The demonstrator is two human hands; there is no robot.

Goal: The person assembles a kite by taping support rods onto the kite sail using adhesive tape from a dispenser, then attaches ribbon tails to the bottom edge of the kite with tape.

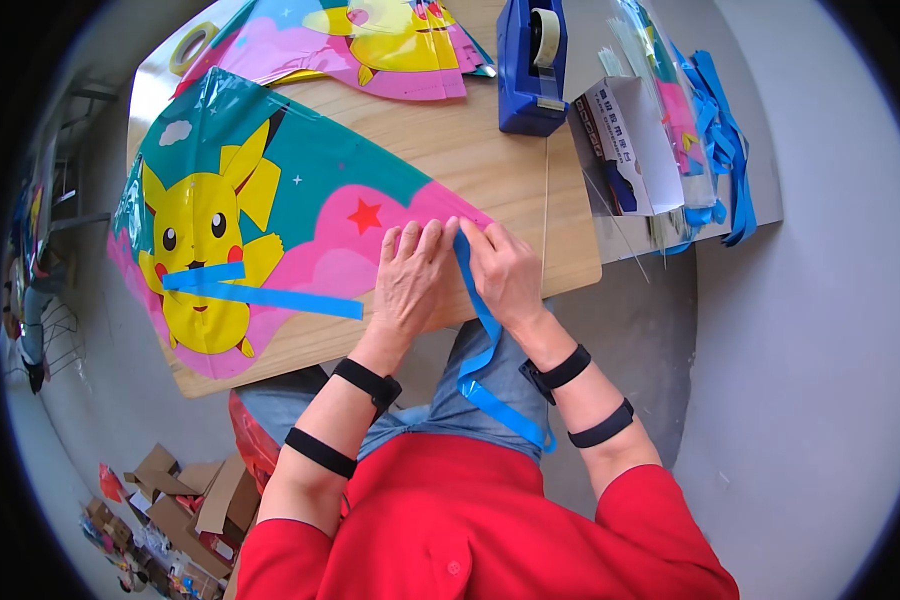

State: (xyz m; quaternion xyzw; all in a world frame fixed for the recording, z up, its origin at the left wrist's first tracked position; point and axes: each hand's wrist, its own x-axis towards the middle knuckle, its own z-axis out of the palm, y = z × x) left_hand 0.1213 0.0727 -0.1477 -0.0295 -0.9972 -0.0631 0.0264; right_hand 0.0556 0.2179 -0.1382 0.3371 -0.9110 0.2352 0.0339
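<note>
In the head view, the sheet [335,160] lies on the table [520,195], its pink corner under your left hand's [408,275] fingertips. Your right hand [506,272] touches the blue ribbon [503,413] there; with thumbs hidden, I cannot tell whether either hand is clamped.

Two hands [410,275] at centre, four black bands [320,453] lower centre, one dispenser [528,112] at top, at least two printed sheets [300,175] upper left.
</note>
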